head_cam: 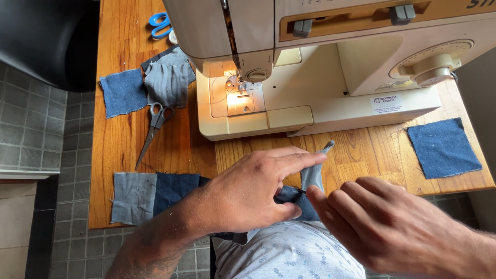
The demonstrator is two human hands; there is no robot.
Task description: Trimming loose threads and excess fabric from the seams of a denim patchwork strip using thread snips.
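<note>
My left hand (248, 188) pinches a joined strip of denim patchwork (155, 195) at the near edge of the wooden table (361, 150). A narrow grey end of the fabric (312, 173) sticks up between my hands. My right hand (382, 222) touches the same fabric at its fingertips, just right of the left hand. The strip's pale grey and dark blue panels trail off to the left on the table. Part of the fabric is hidden under my hands.
A cream sewing machine (320, 62) stands at the back, its lamp lit over the needle plate (242, 98). Grey scissors (152, 129) and denim pieces (147, 85) lie left of it, blue-handled scissors (159, 25) farther back. A blue denim square (443, 147) lies right.
</note>
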